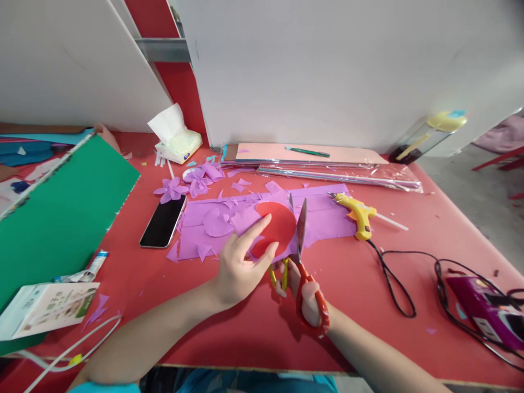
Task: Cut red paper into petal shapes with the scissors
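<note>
My left hand (241, 265) grips a round red disc (282, 224) against a piece of purple paper or felt (244, 218), thumb and forefinger lying over the disc; its other fingers are partly hidden. In my right hand (309, 297) is a pair of scissors (302, 229) with one red and one yellow handle loop. The blades stand apart and point away from me, by the disc's right edge. Under both hands lies a larger purple sheet (327, 215) with cut-outs and scraps on it. Purple flowers (171, 189) sit at its back left.
A phone (164, 221) lies left of the sheet, a tissue pack (180, 144) behind it. On the right are a yellow glue gun (360, 213), its black cord and a purple device (485, 308). Wrapped sheets (339, 177) and a bottle (428, 136) stand behind. A green board (69, 218) leans at left.
</note>
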The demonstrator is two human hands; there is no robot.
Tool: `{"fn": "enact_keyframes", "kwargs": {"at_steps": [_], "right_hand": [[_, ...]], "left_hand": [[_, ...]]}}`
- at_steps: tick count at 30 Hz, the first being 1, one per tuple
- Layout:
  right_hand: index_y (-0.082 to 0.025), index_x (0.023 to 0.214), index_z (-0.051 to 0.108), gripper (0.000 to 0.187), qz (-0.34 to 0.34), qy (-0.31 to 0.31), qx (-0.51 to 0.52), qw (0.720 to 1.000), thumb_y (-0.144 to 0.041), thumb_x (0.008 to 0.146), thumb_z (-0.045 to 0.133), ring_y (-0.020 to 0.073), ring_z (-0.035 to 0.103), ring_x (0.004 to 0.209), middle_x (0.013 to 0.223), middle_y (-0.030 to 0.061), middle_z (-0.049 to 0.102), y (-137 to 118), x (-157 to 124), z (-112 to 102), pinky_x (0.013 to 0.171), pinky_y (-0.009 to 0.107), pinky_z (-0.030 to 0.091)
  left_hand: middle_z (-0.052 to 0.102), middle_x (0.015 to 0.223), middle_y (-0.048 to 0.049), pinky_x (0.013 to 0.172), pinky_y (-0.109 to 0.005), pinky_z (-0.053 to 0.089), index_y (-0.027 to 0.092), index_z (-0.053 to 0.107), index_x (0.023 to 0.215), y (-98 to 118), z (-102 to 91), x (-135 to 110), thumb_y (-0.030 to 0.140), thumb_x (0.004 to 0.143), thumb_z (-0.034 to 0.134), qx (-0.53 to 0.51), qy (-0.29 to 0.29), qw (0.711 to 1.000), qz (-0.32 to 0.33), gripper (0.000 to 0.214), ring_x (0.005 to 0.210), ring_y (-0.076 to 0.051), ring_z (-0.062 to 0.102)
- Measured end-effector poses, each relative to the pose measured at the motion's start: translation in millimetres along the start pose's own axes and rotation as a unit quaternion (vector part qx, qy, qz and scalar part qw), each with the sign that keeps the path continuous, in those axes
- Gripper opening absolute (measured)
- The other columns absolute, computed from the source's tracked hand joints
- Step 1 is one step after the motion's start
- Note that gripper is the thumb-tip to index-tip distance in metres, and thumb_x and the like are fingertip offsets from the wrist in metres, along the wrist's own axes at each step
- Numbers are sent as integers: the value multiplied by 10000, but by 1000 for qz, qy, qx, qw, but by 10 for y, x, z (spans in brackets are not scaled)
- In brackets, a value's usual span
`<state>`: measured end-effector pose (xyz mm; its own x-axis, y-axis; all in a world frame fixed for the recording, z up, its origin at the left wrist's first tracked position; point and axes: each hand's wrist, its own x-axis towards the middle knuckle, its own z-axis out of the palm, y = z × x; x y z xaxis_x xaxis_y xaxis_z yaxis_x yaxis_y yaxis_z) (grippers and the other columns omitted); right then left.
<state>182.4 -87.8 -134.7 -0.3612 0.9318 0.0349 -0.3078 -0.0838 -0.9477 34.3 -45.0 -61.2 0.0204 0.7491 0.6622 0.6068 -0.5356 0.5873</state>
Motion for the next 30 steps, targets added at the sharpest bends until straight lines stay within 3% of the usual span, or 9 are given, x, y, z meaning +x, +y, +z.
{"fn": "enact_keyframes", "kwargs": {"at_steps": [14, 19, 23, 30], "right_hand": [[-230, 811, 456, 630, 16, 42, -33, 998, -834, 677, 339, 121, 320, 488, 602, -30, 380, -100, 27, 63, 456, 261, 324], [-218, 814, 484, 630, 14, 54, -48, 997, -822, 690, 355, 123, 343, 490, 583, -22, 420, -119, 27, 80, 441, 260, 323], [-211, 712, 435, 610, 12, 56, -43, 997, -816, 701, 355, 96, 310, 443, 532, -47, 368, -154, 64, 118, 417, 243, 310], [-211, 625, 380, 578, 35, 79, -63, 994, -770, 764, 328, 76, 310, 314, 384, -72, 345, -132, 89, 107, 333, 209, 240]], "left_hand": [[717, 983, -41, 610, -228, 580, 216, 578, 1180, 1, 36, -34, 161, 740, 684, -15, 5, 1000, -6, 455, 724, -138, 670], [719, 983, -46, 580, -232, 577, 208, 581, 1174, -4, 32, -21, 177, 742, 682, -10, 7, 1000, 1, 445, 652, -128, 659], [725, 947, -46, 640, -257, 588, 216, 593, 1162, 15, 13, 2, 167, 746, 675, -7, 2, 1000, 6, 426, 699, -148, 669], [731, 913, -50, 583, -251, 580, 203, 616, 1130, 1, 10, 29, 177, 749, 666, 0, -15, 1000, -12, 384, 643, -145, 657]]}}
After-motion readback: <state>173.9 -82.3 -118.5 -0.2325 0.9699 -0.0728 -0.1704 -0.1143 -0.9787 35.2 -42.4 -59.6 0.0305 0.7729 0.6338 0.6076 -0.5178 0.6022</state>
